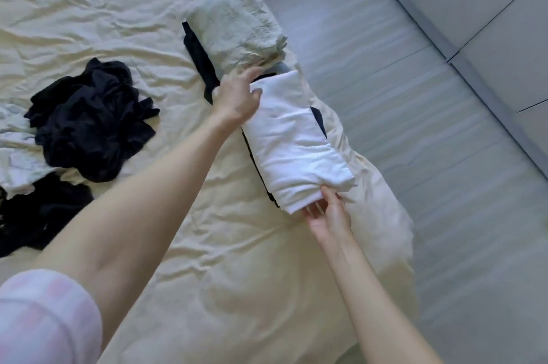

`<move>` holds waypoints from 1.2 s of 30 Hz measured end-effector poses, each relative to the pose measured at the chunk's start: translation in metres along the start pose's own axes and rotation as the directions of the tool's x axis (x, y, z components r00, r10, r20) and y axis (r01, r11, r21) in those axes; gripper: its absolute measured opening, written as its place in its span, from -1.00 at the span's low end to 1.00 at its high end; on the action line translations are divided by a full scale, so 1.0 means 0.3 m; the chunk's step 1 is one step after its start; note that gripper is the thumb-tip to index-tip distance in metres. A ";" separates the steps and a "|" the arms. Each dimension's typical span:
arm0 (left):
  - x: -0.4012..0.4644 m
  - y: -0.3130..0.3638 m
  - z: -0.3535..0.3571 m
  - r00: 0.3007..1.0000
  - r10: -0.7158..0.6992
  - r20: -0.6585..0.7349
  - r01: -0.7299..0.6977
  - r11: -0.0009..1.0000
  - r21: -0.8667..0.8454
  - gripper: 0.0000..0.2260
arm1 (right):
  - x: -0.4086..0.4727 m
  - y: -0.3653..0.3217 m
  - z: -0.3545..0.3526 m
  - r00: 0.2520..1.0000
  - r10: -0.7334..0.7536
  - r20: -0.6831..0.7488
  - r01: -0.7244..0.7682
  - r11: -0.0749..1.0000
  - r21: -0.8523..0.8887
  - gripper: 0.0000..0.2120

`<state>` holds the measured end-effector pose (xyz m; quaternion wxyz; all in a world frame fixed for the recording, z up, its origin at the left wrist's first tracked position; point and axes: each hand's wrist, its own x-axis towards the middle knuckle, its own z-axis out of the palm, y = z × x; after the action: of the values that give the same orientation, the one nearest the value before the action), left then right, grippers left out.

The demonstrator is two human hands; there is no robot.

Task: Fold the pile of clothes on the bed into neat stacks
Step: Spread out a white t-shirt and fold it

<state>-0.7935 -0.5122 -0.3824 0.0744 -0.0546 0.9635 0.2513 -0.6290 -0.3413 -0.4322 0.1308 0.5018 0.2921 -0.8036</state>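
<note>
At the bed's right edge: both hands on a folded white garment (293, 138).
Left hand (237, 97), fingers nearly straight, rests on its far end; right hand (326, 215) pinches its near end. The unfolded pile (89, 120) lies by the left edge.

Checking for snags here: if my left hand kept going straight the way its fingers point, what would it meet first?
Probably the pale green folded garment beyond the white folded garment that the left hand touches; depth is hard to judge.
</note>
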 end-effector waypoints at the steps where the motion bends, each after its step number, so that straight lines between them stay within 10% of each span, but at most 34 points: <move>1: -0.026 -0.015 0.063 0.992 0.015 0.126 -0.021 0.999 0.045 -0.58 | 0.023 0.006 -0.005 1.000 0.011 -0.018 -0.011 1.000 0.009 -0.86; 6: -0.153 -0.119 0.262 0.868 0.069 0.492 -0.169 0.972 0.161 -0.29 | 0.046 0.018 -0.018 0.999 0.012 -0.045 -0.012 1.000 0.000 -0.89; 9: -0.144 -0.143 0.275 0.888 0.133 0.441 -0.231 0.957 0.178 -0.26 | 0.022 0.028 -0.044 0.943 -0.277 -0.187 0.183 0.896 -0.404 -0.84; 12: -0.140 -0.140 0.288 0.889 0.177 0.423 -0.286 0.935 0.210 -0.26 | 0.001 0.015 -0.047 0.532 -0.842 0.092 0.497 0.223 -0.839 -0.79; 14: -0.145 -0.137 0.295 0.891 0.180 0.417 -0.295 0.927 0.230 -0.27 | 0.013 0.003 -0.021 0.303 -0.821 0.484 0.537 -0.273 -0.798 -0.73; 17: -0.147 -0.135 0.296 0.894 0.163 0.417 -0.290 0.920 0.262 -0.28 | 0.077 -0.022 0.023 0.492 -0.498 0.714 0.437 -0.568 -0.698 -0.59; 21: -0.162 -0.110 0.292 0.894 0.145 0.424 -0.294 0.903 0.312 -0.34 | 0.140 -0.048 0.012 0.781 -0.231 0.580 0.323 -0.645 -0.692 -0.48; 36: -0.920 -0.371 0.148 0.948 -0.209 0.239 0.201 0.978 0.057 -0.45 | -0.183 0.318 -0.080 0.661 -0.041 0.749 0.542 -0.665 -0.515 -0.48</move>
<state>-0.5011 -0.5683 -0.4267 0.2184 -0.1218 0.9401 0.2316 -0.5381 -0.4073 -0.4237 0.2021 -0.1507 0.9489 -0.1897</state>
